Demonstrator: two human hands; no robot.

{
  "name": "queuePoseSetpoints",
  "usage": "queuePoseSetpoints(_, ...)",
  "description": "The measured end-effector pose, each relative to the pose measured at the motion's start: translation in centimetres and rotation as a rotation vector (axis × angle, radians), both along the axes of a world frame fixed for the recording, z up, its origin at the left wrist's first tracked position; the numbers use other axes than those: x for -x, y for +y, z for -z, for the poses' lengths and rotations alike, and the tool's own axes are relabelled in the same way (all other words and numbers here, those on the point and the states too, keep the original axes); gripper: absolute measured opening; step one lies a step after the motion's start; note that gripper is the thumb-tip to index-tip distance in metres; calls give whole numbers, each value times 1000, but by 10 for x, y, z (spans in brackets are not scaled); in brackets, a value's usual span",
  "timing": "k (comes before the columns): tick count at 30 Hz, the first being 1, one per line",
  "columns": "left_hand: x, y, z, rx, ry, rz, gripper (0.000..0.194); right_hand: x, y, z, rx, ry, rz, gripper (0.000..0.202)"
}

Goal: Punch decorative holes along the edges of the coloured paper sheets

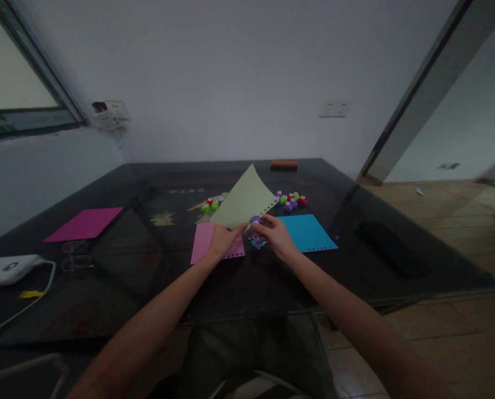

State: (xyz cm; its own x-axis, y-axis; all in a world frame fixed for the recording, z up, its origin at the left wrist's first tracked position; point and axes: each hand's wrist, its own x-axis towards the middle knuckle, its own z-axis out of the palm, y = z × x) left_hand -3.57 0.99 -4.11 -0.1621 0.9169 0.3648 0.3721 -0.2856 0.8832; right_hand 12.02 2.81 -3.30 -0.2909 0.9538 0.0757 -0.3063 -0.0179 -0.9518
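Observation:
My left hand (225,239) is closed on the near corner of a pale yellow sheet of paper (247,194), which is raised and tilted above the table. A row of punched holes runs along the sheet's right edge. Between the fingers of my right hand (277,235) is a small purple craft punch (256,220), at the sheet's lower corner; whether the paper sits in its slot I cannot tell. Below lies a pile of coloured paper bits (257,241). A pink sheet (201,241) lies under my left hand, and a blue sheet (308,233) is right of my right hand. Both have holes along their near edges.
Several purple, green and red punches (291,201) stand behind the blue sheet, and more punches (212,205) are left of the raised paper. A magenta sheet (85,224), cord and white device (9,270) lie at left. A dark oblong object (392,247) is at right.

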Motion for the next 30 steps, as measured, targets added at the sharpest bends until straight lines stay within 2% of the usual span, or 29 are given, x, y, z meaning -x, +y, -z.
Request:
queuePoseSetpoints(8,-3,1,2,-33,-35,29,32,1,-1,-1,14,6,8,31)
queuePoseSetpoints(14,-2,3,5,-57,-24,74,32,0,2,3,13,-9,24,33)
queuePoseSetpoints(30,0,4,6,-27,-7,79,37,1,3,3,30,-13,43,31)
